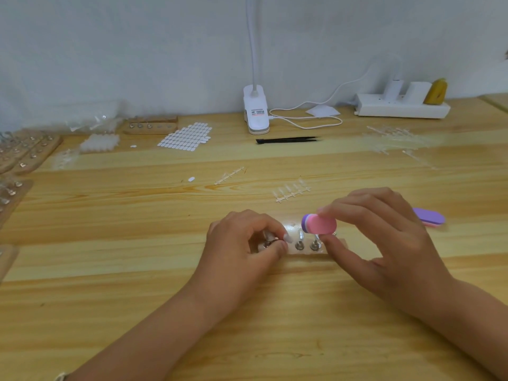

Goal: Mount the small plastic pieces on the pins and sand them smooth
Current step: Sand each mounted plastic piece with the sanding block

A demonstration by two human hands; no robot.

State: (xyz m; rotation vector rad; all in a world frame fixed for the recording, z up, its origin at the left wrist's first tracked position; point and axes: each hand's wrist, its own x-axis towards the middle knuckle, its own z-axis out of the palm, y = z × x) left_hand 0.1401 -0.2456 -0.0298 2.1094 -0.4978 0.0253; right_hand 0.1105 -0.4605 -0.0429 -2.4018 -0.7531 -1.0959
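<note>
Pinching small clear plastic piece with curled left hand, centre of frame, gripping pink-and-purple oval sanding block in right hand, just above pale wooden pin holder.

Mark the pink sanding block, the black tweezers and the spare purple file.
pink sanding block [321, 225], head view, middle of pink face.
black tweezers [287, 139], head view, mid-length of the arms.
spare purple file [431, 216], head view, purple top face.
</note>
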